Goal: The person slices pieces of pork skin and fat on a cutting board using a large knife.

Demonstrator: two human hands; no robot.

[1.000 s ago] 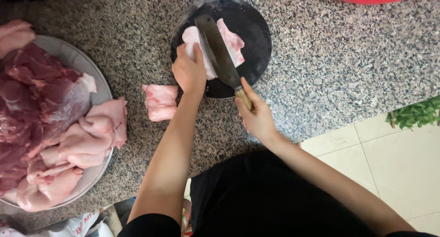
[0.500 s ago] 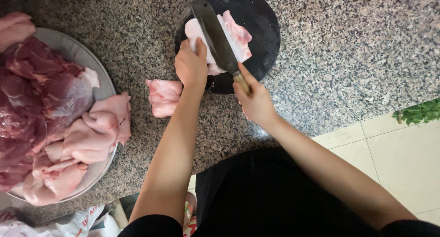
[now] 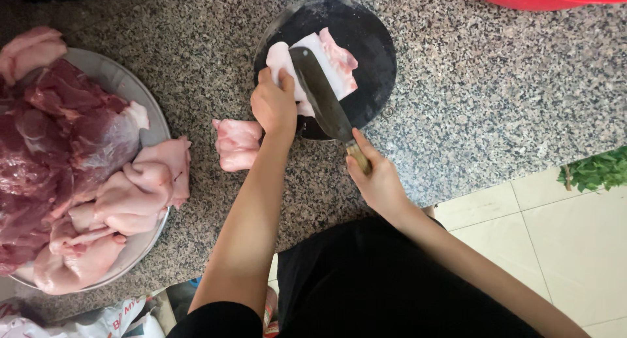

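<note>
Pork slab [image 3: 330, 67] lies on the round black chopping board [image 3: 366, 37], pinned under the left hand [image 3: 274, 106]. Right hand [image 3: 375, 178] is clamped on the cleaver [image 3: 320, 93] handle, blade resting across the meat.

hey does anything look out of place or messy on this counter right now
One pale cut piece of meat lies directly on the granite counter, between the black round board and the metal tray. On the tray, meat cuts hang over its rim.
</note>
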